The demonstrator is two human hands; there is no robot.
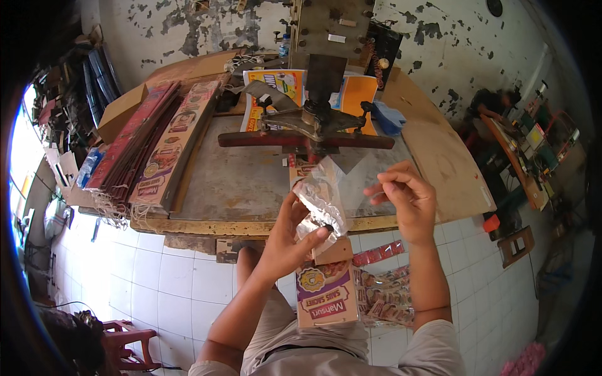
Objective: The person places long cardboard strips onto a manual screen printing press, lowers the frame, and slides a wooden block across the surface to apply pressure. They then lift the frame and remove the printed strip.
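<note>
My left hand (293, 235) grips a crumpled clear plastic bag (323, 203) that catches the light, thumb on its near side. To its right, my right hand (409, 197) is raised with curled fingers, thumb and forefinger close together. Whether something thin is between them cannot be made out. Beneath the plastic, a printed cardboard strip (327, 297) in tan and purple slopes from my lap toward the table edge. Just beyond my hands stands a metal press with a dark red crossbar (263, 139) over a worn metal tabletop (219, 188).
Stacks of printed cardboard strips (179, 141) with hanging strings fill the table's left side. A blue plastic object (389, 118) lies behind the crossbar. Plastic-wrapped printed packs (384, 293) are on the tiled floor. A red stool (128, 344) stands lower left; another person (492, 103) sits far right.
</note>
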